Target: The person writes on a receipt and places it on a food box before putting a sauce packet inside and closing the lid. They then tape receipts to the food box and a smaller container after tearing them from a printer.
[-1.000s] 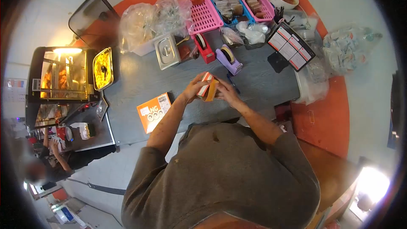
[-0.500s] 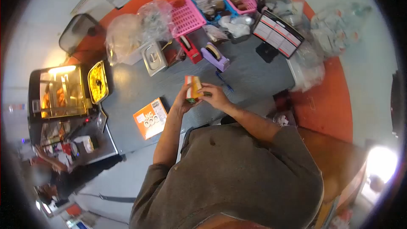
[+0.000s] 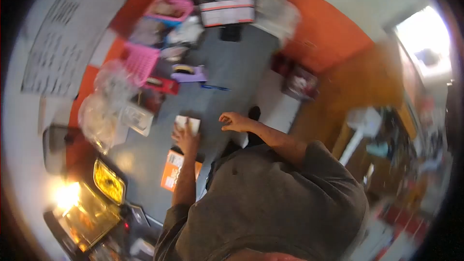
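Observation:
My left hand [image 3: 186,138] reaches over a small whitish box [image 3: 194,123] at the table's middle, its fingers laid across the box's top and side. The printing on this box is blurred. Just below that hand, partly covered by my left forearm, lies an orange and white box [image 3: 171,171]. My right hand [image 3: 235,122] hovers at the near edge of the table, apart from the small box. Its fingers are loosely bent with a gap to the thumb, and I see nothing in them.
Beyond my hands on the grey table [image 3: 227,58] are a blue pen [image 3: 215,87], a purple tape dispenser [image 3: 191,74], a red tape dispenser [image 3: 163,85] and a pink basket [image 3: 141,63]. A tablet-like display [image 3: 227,10] stands farther back. A lit food warmer [image 3: 89,215] is at lower left.
Both hands were on the small box; now my right hand is off it and only my left is on it, lower at the table. The camera view has turned to the right.

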